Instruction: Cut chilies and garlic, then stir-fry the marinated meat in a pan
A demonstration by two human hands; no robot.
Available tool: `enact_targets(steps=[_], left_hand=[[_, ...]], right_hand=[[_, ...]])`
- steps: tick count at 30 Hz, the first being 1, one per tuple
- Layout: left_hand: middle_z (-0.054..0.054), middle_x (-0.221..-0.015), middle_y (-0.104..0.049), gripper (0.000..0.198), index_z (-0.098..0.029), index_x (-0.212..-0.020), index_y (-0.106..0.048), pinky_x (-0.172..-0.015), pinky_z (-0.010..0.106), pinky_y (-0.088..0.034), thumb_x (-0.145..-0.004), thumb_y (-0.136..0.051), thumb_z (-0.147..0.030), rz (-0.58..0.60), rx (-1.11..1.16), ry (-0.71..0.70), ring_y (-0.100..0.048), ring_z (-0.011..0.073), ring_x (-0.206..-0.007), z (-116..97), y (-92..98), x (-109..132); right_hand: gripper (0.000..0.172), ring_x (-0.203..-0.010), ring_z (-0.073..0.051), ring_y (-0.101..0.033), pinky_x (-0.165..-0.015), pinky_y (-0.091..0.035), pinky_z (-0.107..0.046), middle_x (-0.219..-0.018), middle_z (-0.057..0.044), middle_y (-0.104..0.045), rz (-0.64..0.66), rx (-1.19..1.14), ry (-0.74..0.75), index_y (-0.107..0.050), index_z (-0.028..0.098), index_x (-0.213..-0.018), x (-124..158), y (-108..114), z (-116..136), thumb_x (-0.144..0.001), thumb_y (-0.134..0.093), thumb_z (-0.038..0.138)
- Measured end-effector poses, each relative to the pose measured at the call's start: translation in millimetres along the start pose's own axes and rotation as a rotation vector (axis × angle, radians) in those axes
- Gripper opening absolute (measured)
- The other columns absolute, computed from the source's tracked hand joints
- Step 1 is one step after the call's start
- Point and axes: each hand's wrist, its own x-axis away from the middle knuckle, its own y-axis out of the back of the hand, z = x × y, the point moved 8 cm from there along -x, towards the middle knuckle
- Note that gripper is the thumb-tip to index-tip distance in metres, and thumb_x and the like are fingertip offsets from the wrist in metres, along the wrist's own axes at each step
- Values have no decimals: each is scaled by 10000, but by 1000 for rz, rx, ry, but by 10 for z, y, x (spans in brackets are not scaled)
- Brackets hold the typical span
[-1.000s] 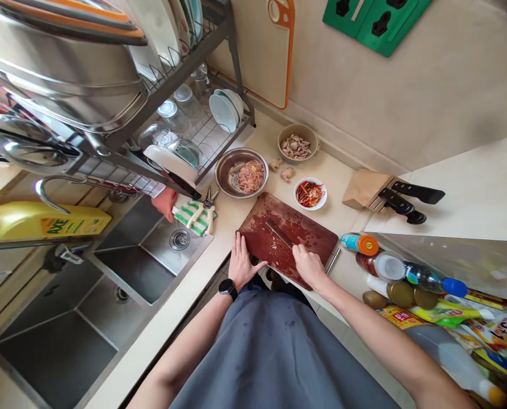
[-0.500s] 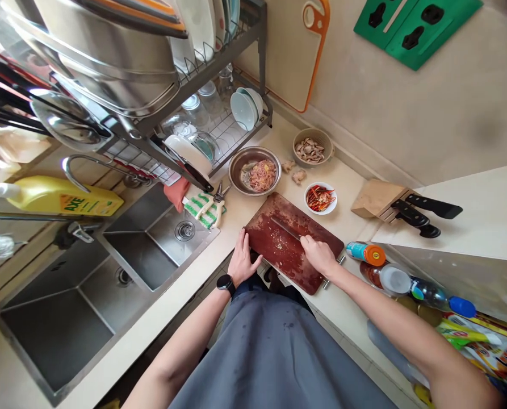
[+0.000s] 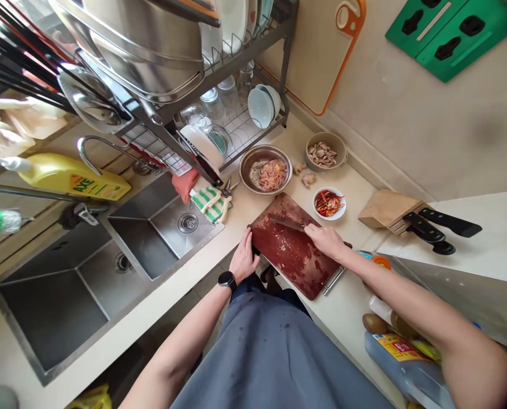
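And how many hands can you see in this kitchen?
2: the left hand is at a corner of the brown board, and the right hand holds the knife.

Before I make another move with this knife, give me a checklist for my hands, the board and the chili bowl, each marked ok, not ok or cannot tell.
1. Right hand has hold of the knife: ok.
2. Left hand apart from the blade: ok, it is at the edge of the cutting board.
3. Board surface free of scraps: not ok, small pale bits lie on it.
4. Chili bowl off the board: ok, it stands beside it.
5. Board steady underneath: cannot tell, its underside is hidden.
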Motion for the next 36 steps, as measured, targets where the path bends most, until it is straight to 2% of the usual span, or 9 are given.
enact_targets(steps=[4, 7, 12, 15, 22, 25, 31, 33, 36], left_hand=[[198, -1686, -148, 965, -82, -1610, -43, -1253, 519, -329, -782, -538, -122, 12, 0, 6, -195, 344, -1551, 17, -2, -1], [200, -1685, -151, 979, -78, -1611, -39, -1250, 509, -339, -765, -529, -98, 18, -2, 8, -200, 339, -1550, 24, -3, -1], [170, -1692, -144, 1025, -103, -1621, -6, -1245, 521, -351, -736, -522, -76, 17, -3, 7, -220, 339, -1544, 30, -1, -1], [164, -1694, -145, 1024, -102, -1621, -16, -1249, 516, -348, -729, -518, -65, 14, -3, 12, -222, 337, -1544, 48, 0, 0], [172, -1685, -176, 1002, -96, -1617, -58, -1242, 512, -361, -722, -507, -54, 14, -11, -12, -225, 331, -1544, 85, 2, 5], [180, -1680, -187, 993, -91, -1612, -75, -1242, 525, -354, -720, -510, -65, 6, -18, -18, -213, 334, -1547, 94, -6, 5], [198, -1672, -196, 982, -87, -1600, -108, -1245, 553, -335, -715, -533, -86, -14, -28, -46, -216, 348, -1545, 59, -20, -11], [203, -1668, -203, 971, -82, -1594, -126, -1247, 561, -325, -715, -539, -87, -17, -35, -42, -210, 354, -1546, 54, -15, -16], [213, -1666, -200, 959, -69, -1583, -154, -1252, 567, -307, -712, -556, -92, 2, -37, -46, -197, 365, -1548, 61, -12, -21]], right_hand=[[357, -825, -174, -676, -597, -408, -270, -1120, -74, -666, 56, 8, 235, -573, 218, -1196, 247, -201, 337, -953, -362, 65], [360, -839, -168, -665, -594, -402, -264, -1102, -60, -664, 42, 26, 272, -583, 227, -1187, 289, -186, 340, -947, -377, 56], [372, -889, -186, -656, -626, -403, -278, -1162, -95, -642, -68, 58, 182, -585, 215, -1233, -122, 182, 86, -968, -362, 79], [380, -901, -190, -657, -645, -399, -278, -1174, -101, -640, -87, 55, 167, -577, 214, -1245, -293, 265, 71, -969, -353, 78], [340, -855, -171, -677, -608, -383, -256, -1128, -74, -663, 19, 11, 269, -589, 219, -1179, 198, -131, 382, -951, -391, 64], [325, -913, -187, -688, -582, -383, -256, -1130, -80, -667, -19, -34, 127, -589, 227, -1195, 459, -244, 325, -988, -367, 112], [347, -835, -189, -719, -598, -422, -262, -1201, -127, -647, -81, -133, -425, -563, 189, -1251, 1004, -579, -28, -1024, -302, 158], [352, -821, -198, -727, -613, -444, -265, -1180, -137, -651, -52, -158, -518, -568, 170, -1218, 1102, -690, 47, -1015, -283, 126], [371, -826, -202, -742, -633, -479, -262, -1159, -136, -655, -19, -221, -539, -546, 170, -1238, 1062, -740, 392, -1002, -271, 91]])
